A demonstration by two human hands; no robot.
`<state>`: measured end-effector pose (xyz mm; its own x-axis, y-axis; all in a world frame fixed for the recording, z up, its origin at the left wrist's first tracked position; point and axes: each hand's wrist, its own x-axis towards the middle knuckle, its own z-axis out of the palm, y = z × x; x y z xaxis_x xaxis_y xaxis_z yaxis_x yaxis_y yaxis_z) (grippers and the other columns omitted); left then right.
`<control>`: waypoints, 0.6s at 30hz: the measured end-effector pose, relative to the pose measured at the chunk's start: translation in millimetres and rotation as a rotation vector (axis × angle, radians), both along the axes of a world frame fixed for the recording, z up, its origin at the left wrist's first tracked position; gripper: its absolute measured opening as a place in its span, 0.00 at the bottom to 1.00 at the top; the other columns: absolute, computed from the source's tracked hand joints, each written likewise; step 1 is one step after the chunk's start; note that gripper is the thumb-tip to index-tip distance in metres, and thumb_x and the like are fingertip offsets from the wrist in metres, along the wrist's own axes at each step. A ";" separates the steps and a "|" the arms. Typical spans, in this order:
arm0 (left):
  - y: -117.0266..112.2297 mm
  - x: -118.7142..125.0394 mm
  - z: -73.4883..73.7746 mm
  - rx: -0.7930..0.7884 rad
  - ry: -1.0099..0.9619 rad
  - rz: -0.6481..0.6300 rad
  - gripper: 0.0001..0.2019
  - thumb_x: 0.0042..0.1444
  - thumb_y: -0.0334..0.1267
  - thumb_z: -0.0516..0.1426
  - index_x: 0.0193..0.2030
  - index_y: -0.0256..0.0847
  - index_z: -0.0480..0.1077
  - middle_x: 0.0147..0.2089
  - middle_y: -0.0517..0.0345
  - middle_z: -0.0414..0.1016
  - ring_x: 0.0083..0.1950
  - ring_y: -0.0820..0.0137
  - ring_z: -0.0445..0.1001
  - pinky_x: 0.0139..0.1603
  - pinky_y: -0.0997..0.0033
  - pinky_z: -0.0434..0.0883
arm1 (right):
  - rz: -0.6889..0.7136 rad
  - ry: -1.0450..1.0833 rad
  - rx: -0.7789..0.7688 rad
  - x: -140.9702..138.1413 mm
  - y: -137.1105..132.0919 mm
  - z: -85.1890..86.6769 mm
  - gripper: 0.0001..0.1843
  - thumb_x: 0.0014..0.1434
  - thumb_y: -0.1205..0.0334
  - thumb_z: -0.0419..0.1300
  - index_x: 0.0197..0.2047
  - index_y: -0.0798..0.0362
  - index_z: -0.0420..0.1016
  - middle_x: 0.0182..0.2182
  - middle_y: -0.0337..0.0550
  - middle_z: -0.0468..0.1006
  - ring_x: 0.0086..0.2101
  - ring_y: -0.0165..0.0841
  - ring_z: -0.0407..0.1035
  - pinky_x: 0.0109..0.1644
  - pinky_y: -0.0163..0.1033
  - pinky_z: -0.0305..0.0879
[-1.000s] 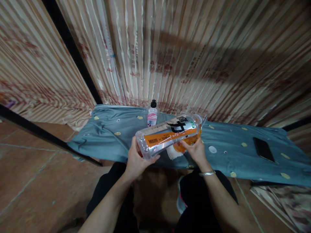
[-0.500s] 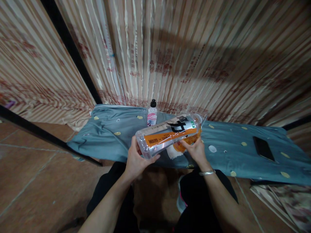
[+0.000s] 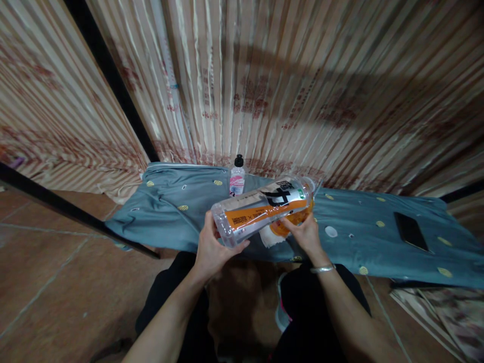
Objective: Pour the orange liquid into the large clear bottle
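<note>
A large clear plastic bottle (image 3: pixel 242 219) with an orange, silver and white label lies tilted across both hands above the bed, its base to the left and its narrower end up to the right. My left hand (image 3: pixel 214 247) wraps round the base end, thumb along the lower side. At the bottle's lower right side, my right hand (image 3: pixel 305 236) has its fingers closed about an orange, partly see-through piece (image 3: pixel 300 216), whose kind I cannot make out; its fingertips are hidden. A white, ragged-edged piece (image 3: pixel 271 238) shows below the bottle. Behind stands a small clear bottle (image 3: pixel 237 182) with a black cap.
The narrow surface is covered by a blue-grey patterned sheet (image 3: pixel 170 206). A dark phone (image 3: pixel 411 231) and a round white object (image 3: pixel 330 231) lie to the right. Black metal poles (image 3: pixel 113 85) stand at the left, and a striped curtain (image 3: pixel 264 75) hangs behind.
The bottle has turned slightly about its long axis, so a square code now shows on the label near its base. Both hands stay almost in place.
</note>
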<state>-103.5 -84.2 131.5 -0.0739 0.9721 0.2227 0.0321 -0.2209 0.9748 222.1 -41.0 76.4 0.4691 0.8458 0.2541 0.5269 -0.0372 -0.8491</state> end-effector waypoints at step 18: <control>0.6 1.3 1.3 0.026 -0.052 -0.059 0.46 0.43 0.54 0.89 0.63 0.48 0.75 0.59 0.50 0.96 0.62 0.43 0.99 0.61 0.42 0.98 | 0.001 0.006 0.002 -1.0 -0.7 1.0 0.63 0.40 0.10 0.83 0.64 0.50 0.83 0.58 0.69 0.97 0.60 0.73 0.92 0.68 0.75 0.90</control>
